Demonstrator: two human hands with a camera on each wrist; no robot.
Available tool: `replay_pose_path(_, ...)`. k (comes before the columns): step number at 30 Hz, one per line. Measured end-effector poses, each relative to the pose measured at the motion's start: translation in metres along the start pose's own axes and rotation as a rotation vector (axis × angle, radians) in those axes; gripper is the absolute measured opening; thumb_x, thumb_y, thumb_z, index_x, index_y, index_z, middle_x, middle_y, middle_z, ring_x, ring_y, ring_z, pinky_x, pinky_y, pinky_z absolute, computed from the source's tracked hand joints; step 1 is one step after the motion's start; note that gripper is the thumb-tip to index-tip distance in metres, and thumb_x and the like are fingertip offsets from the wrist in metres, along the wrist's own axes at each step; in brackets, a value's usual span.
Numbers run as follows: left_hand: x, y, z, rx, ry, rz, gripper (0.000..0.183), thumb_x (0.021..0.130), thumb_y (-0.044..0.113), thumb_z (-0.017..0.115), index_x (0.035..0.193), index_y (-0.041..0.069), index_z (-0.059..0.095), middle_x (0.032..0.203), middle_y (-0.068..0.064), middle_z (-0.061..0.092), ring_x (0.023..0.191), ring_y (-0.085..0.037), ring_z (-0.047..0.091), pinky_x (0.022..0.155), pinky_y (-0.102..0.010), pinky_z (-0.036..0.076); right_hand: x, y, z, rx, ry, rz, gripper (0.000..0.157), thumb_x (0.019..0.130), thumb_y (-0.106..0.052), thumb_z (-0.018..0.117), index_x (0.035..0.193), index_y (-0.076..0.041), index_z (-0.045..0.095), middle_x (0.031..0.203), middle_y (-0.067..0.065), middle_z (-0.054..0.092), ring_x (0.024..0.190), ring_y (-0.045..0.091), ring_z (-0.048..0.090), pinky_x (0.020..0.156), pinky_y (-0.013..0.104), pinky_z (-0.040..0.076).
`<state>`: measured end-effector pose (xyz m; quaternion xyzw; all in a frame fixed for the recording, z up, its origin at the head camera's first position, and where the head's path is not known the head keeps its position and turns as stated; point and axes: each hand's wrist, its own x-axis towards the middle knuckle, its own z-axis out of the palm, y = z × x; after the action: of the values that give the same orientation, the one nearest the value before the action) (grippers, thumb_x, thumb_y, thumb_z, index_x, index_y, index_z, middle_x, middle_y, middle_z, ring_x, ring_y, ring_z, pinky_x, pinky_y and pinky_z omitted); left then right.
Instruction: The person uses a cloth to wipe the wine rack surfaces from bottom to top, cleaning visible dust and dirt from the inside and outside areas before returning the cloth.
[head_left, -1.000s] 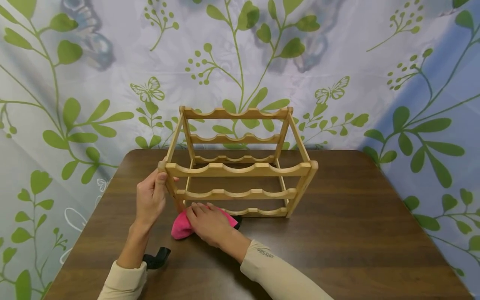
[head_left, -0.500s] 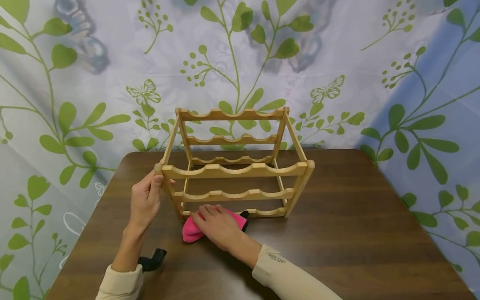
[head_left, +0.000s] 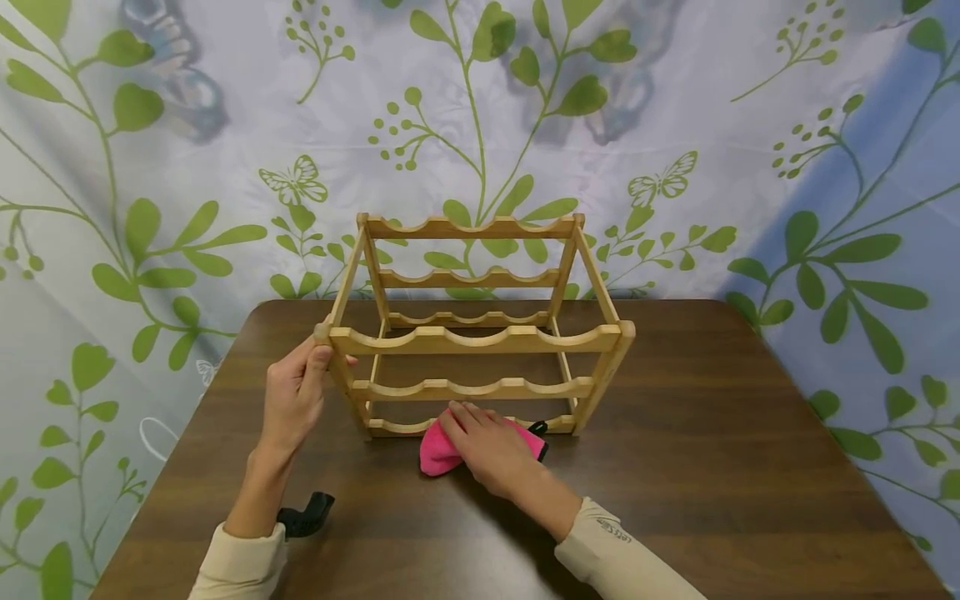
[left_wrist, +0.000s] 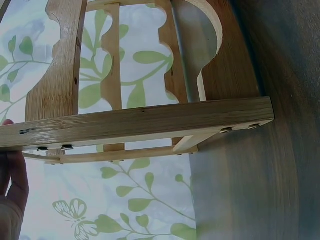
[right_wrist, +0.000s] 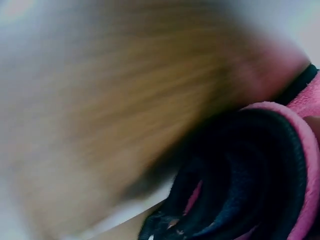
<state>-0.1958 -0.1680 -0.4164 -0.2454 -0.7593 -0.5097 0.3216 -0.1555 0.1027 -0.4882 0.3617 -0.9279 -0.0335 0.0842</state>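
A wooden bottle rack (head_left: 476, 340) with scalloped rails stands on the table. My left hand (head_left: 296, 387) grips its front left post near the top; in the left wrist view part of that hand (left_wrist: 12, 192) shows at the left edge, against the wooden post (left_wrist: 135, 122). My right hand (head_left: 491, 446) holds a pink cloth (head_left: 438, 450) with black edging at the rack's bottom front rail, right of the middle. The right wrist view shows the folded pink cloth (right_wrist: 305, 165) with its black trim up close, and the fingers are mostly hidden there.
The brown wooden table (head_left: 712, 467) reaches back to a curtain (head_left: 480, 108) printed with green leaves and butterflies. A black curved object (head_left: 307, 515) shows beside the left wrist.
My right hand has slid the pink cloth rightward along the bottom front rail. My left hand keeps its grip on the post, and the rack stays in place.
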Motion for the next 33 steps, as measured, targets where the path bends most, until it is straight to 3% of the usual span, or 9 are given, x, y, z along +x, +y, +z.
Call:
replay_pose_path(5, -0.001, 0.000, -0.002, 0.026, -0.004, 0.012, 0.035, 0.105, 0.017, 0.047, 0.127, -0.004, 0.064, 0.079, -0.018, 0.070, 0.086, -0.003, 0.068, 0.074, -0.013, 0.051, -0.012, 0.011, 0.004, -0.002, 0.032, -0.022, 0.042, 0.095, -0.008, 0.060, 0.135, -0.012, 0.050, 0.140, 0.008, 0.053, 0.131, 0.024, 0.049, 0.104, 0.042, 0.042)
replay_pose_path(8, 0.001, 0.000, -0.001, 0.035, -0.002, 0.020, 0.033, 0.104, 0.017, 0.047, 0.123, -0.005, 0.066, 0.080, -0.016, 0.071, 0.088, -0.004, 0.068, 0.076, -0.013, 0.051, -0.016, 0.014, 0.005, 0.005, 0.054, -0.031, 0.042, 0.093, -0.008, 0.062, 0.134, -0.011, 0.051, 0.138, 0.009, 0.054, 0.130, 0.025, 0.049, 0.104, 0.044, 0.042)
replay_pose_path(13, 0.004, -0.002, 0.001, 0.049, -0.006, 0.023, 0.031, 0.104, 0.015, 0.048, 0.114, -0.005, 0.069, 0.080, -0.012, 0.072, 0.084, -0.012, 0.070, 0.075, -0.014, 0.051, -0.021, 0.018, 0.002, 0.009, 0.061, 0.007, 0.044, 0.089, -0.007, 0.064, 0.130, -0.012, 0.052, 0.137, 0.009, 0.053, 0.129, 0.026, 0.049, 0.103, 0.048, 0.042)
replay_pose_path(18, 0.004, -0.003, 0.001, 0.061, -0.012, 0.027, 0.035, 0.104, 0.016, 0.048, 0.128, -0.005, 0.063, 0.081, -0.016, 0.072, 0.088, -0.002, 0.067, 0.075, -0.012, 0.050, -0.029, 0.022, -0.001, 0.019, 0.031, 0.046, 0.052, 0.083, -0.004, 0.069, 0.130, -0.011, 0.051, 0.139, 0.010, 0.050, 0.132, 0.028, 0.045, 0.102, 0.052, 0.042)
replay_pose_path(25, 0.002, -0.002, 0.000, 0.039, -0.012, 0.004, 0.029, 0.104, 0.012, 0.048, 0.115, -0.005, 0.069, 0.080, -0.015, 0.071, 0.083, -0.013, 0.070, 0.075, -0.013, 0.051, -0.043, 0.033, -0.006, 0.056, -0.006, 0.108, 0.056, 0.082, -0.001, 0.068, 0.135, -0.006, 0.049, 0.143, 0.015, 0.048, 0.133, 0.032, 0.046, 0.102, 0.050, 0.043)
replay_pose_path(33, -0.001, -0.001, -0.001, 0.041, 0.005, 0.012, 0.031, 0.104, 0.013, 0.049, 0.120, -0.006, 0.067, 0.079, -0.017, 0.072, 0.075, -0.005, 0.068, 0.070, -0.012, 0.050, -0.062, 0.050, -0.002, 0.057, 0.042, 0.189, 0.051, 0.079, 0.003, 0.069, 0.127, -0.004, 0.051, 0.134, 0.018, 0.055, 0.124, 0.033, 0.054, 0.098, 0.049, 0.046)
